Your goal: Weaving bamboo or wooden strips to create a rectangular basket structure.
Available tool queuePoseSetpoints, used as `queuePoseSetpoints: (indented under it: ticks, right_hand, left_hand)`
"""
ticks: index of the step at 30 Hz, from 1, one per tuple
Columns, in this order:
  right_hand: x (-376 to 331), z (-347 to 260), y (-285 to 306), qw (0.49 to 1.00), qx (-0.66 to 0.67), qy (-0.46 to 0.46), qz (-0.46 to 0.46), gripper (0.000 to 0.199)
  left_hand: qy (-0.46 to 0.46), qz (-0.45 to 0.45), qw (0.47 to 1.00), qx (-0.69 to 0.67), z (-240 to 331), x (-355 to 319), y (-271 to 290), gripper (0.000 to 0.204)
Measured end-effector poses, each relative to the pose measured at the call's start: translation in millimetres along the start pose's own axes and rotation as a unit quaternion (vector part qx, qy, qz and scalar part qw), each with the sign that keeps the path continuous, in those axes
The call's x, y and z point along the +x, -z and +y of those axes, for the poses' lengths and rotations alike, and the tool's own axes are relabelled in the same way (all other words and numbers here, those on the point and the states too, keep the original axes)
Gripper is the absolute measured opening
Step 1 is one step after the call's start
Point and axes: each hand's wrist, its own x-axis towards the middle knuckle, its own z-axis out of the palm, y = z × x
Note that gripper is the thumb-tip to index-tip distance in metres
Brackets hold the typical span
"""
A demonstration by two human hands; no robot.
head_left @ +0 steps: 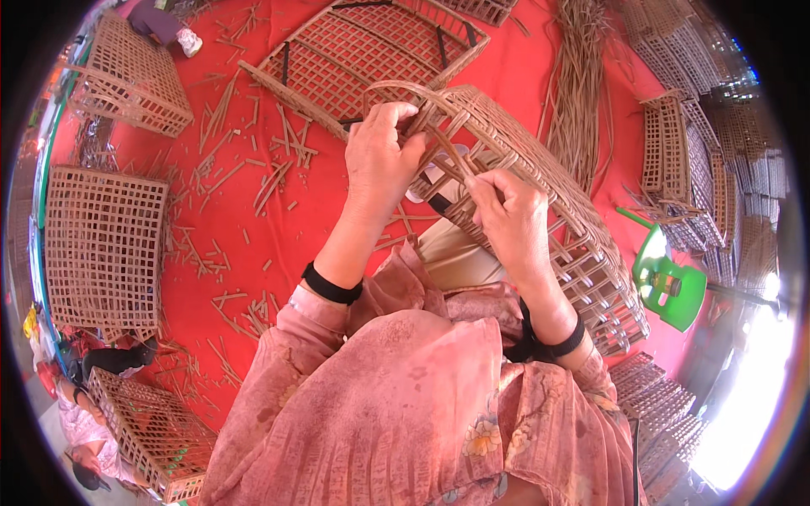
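A brown woven basket with an open lattice lies tilted across my lap, its corner between my hands. My left hand is closed at that corner, its fingers curled over the rim where a strip loops up. Pinched between the thumb and fingers of my right hand is the end of a flat brown weaving strip, which runs up toward my left hand. Part of the basket is hidden behind my right forearm.
A flat lattice panel lies ahead on the red floor covering, among scattered strip offcuts. A bundle of long strips lies to the right, near a green plastic stool. More baskets stand left; a person sits lower left.
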Motion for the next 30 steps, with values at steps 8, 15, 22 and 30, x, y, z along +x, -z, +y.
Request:
queuePoseSetpoints:
  ticks: [8, 15, 22, 30]
  right_hand:
    - [7, -4, -9, 1.0, -0.015, 0.026, 0.008, 0.018]
    - [10, -13, -7, 0.994, -0.057, 0.085, 0.023, 0.017]
    - [18, -19, -16, 0.987, -0.108, 0.119, 0.016, 0.017]
    - [14, -14, -11, 0.989, -0.113, 0.09, 0.018, 0.012]
  left_hand:
    - [-0.003, 0.019, 0.999, -0.031, -1, -6, -8, 0.025]
    - [-0.013, 0.03, 0.999, -0.034, -4, -6, -7, 0.028]
    - [0.159, -0.01, 0.945, -0.284, -15, 2, 0, 0.029]
    - [0.196, -0.131, 0.901, -0.365, -30, 10, -6, 0.026]
